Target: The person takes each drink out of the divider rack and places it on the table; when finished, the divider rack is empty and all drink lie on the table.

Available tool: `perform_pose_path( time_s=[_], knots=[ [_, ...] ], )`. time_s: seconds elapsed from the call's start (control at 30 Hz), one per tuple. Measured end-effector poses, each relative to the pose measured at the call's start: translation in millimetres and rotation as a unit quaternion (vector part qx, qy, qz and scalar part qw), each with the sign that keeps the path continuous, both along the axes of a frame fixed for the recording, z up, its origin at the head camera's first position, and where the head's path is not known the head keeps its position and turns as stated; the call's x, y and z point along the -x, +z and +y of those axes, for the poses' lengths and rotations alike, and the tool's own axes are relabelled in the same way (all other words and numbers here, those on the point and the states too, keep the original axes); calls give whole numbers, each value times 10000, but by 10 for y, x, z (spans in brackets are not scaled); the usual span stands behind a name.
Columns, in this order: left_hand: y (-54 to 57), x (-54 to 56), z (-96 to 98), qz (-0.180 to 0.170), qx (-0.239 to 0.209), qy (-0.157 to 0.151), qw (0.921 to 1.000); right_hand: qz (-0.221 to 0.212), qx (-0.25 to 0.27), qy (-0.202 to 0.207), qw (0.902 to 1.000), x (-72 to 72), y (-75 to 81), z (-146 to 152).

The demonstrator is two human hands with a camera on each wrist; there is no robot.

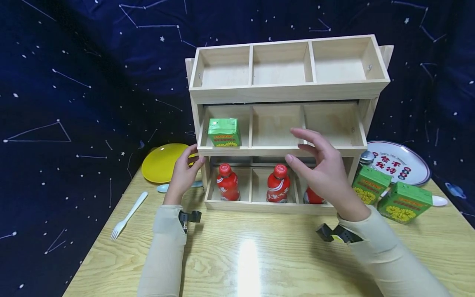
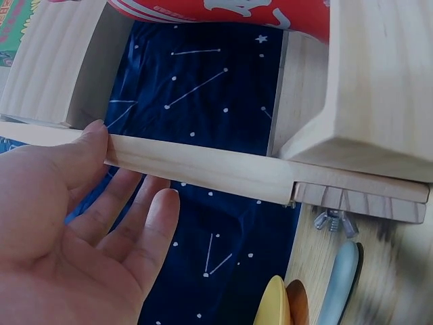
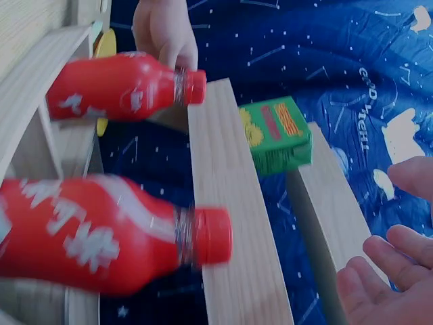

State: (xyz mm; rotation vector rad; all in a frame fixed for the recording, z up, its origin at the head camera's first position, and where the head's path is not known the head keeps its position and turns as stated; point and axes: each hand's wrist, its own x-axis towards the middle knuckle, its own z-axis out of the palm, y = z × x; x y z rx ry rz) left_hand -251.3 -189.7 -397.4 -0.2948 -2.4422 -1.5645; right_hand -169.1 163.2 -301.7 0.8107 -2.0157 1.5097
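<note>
A three-tier wooden rack (image 1: 289,95) stands on the table, each tier split into three compartments. My left hand (image 1: 182,175) holds its left upright (image 2: 203,169), thumb on one side and fingers beyond the other. In front of the middle tier, my right hand (image 1: 326,173) is held with thumb and fingers spread, nothing between them. A green drink carton (image 1: 224,133) sits in that tier's left compartment. Red bottles stand in the bottom tier: one on the left (image 1: 228,183), one in the middle (image 1: 278,184), and one on the right (image 1: 311,197), partly covered by my right hand.
Right of the rack, two green cartons (image 1: 404,202) stand before a printed white plate (image 1: 412,161) and a white utensil (image 1: 439,201). On the left are a yellow plate (image 1: 161,163), a light-blue utensil (image 1: 163,188) and a white fork (image 1: 130,214). A dark starry cloth (image 1: 92,123) hangs behind.
</note>
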Motion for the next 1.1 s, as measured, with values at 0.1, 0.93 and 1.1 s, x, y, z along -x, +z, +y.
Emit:
perform_pose_path(
  time_s=[0.1,0.93,1.1],
  knots=[
    [0,4,7,19,-42,16,10000,-193,-140,152,9996,82,45,-148],
    [-17,29,14,181,-68,-33,9998,-1049,-679,158,9920,743,164,-1121],
    [-13,24,9,204,-91,-8,9997,-714,-242,166,9970,755,132,-1161]
  ],
)
